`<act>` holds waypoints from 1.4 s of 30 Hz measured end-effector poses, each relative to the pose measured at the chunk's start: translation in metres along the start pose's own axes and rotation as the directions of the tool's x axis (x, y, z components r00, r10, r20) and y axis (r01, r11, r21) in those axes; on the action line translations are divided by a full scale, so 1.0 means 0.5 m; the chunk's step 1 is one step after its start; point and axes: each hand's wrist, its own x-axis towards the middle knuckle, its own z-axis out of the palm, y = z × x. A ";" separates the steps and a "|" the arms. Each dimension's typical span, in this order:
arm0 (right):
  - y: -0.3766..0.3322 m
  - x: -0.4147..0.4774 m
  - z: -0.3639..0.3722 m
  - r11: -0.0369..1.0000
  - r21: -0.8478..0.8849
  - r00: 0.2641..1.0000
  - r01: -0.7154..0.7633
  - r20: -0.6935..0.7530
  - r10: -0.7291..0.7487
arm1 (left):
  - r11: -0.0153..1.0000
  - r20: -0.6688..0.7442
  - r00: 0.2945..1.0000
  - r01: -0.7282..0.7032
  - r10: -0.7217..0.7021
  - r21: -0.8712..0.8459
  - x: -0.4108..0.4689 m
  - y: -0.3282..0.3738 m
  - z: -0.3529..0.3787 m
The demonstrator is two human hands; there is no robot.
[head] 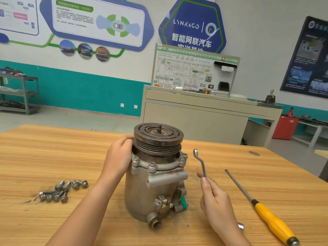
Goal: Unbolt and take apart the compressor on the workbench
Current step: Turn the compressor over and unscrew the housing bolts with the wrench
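The grey metal compressor [152, 189] stands upright on the wooden workbench [53, 153], its dark grooved pulley [158, 137] on top with a threaded shaft sticking up. Several bolts sit in the flange under the pulley. My left hand [119, 157] grips the compressor's upper left side, just below the pulley. My right hand [215, 201] holds an offset ring spanner [200, 162] upright, to the right of the compressor and apart from it.
A heap of several loose bolts [62, 190] lies at the left. A yellow-handled screwdriver [262, 208] lies at the right, and a small silver socket [240, 226] sits by my right wrist. A beige training cabinet [204, 110] stands beyond the bench.
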 end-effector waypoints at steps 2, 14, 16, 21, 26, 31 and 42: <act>-0.032 -0.020 -0.022 0.995 -0.075 0.997 0.063 0.046 -0.060 | 0.998 0.005 1.000 0.000 0.001 -0.065 -0.001 -0.002 -0.002; -0.162 -0.039 -0.105 0.574 -0.775 0.962 0.264 0.254 -0.099 | 0.908 0.123 0.980 0.189 -0.153 -0.373 -0.038 -0.051 0.001; -0.178 -0.035 -0.110 0.483 -0.834 0.961 0.268 0.265 -0.076 | 0.908 0.125 0.979 0.195 -0.159 -0.372 -0.037 -0.048 0.001; -0.202 -0.021 -0.109 0.276 -0.902 0.941 0.332 0.335 -0.037 | 0.900 0.130 0.978 0.200 -0.161 -0.387 -0.031 -0.051 0.002; -0.222 -0.004 -0.105 0.025 -0.913 0.913 0.406 0.405 -0.051 | 0.904 0.136 0.977 0.202 -0.162 -0.378 -0.030 -0.052 0.005; -0.242 0.012 -0.110 -0.030 -0.864 0.863 0.502 0.503 -0.041 | 0.902 0.137 0.976 0.211 -0.171 -0.377 -0.026 -0.055 0.007; -0.168 0.171 -0.111 -0.160 -0.769 0.751 0.619 0.639 -0.166 | 0.911 0.136 0.977 0.201 -0.162 -0.360 -0.021 -0.067 0.008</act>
